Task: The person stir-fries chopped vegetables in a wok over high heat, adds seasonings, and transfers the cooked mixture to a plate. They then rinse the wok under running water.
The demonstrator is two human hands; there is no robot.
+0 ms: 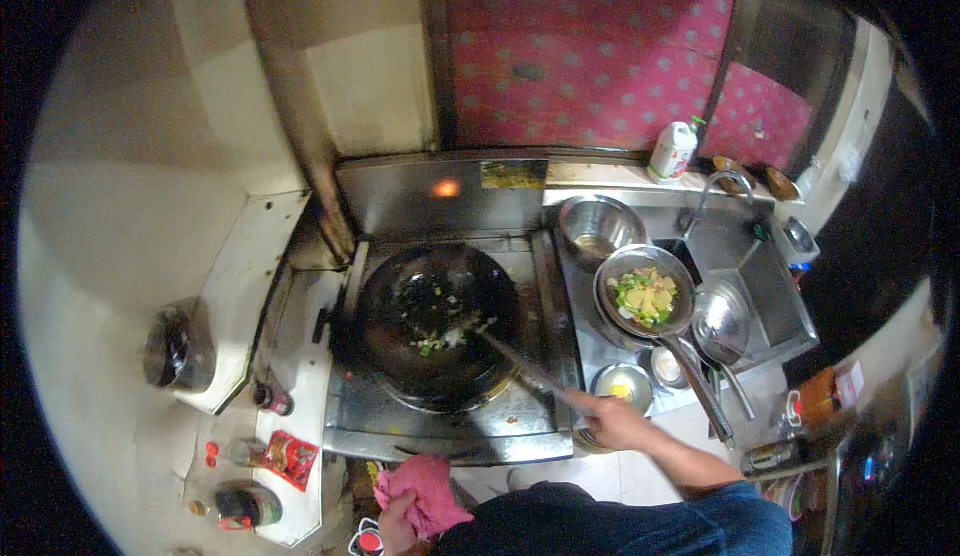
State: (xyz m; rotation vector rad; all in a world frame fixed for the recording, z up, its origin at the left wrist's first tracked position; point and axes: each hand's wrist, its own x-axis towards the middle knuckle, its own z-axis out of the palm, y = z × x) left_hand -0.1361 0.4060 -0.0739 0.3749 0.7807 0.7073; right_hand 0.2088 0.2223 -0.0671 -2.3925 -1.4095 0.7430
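A large dark wok point(442, 323) rests on the steel stove, with small white and green pieces of food point(442, 340) in its bottom. My right hand point(615, 421) is closed around the handle of a long metal cooking utensil point(532, 372), blurred along its length. Its far end lies among the food, so I cannot tell whether it is a ladle or a spatula. Before the stove's front edge, my left hand point(399, 522) grips a bunched pink cloth point(424, 488), apart from the wok.
Right of the stove, a strainer point(675, 328) of green and yellow food sits over a pot. Near it are a steel pot point(600, 218), a ladle point(720, 316), a small bowl point(622, 383) and a sink point(772, 286). Bottles and a red packet point(291, 460) stand left.
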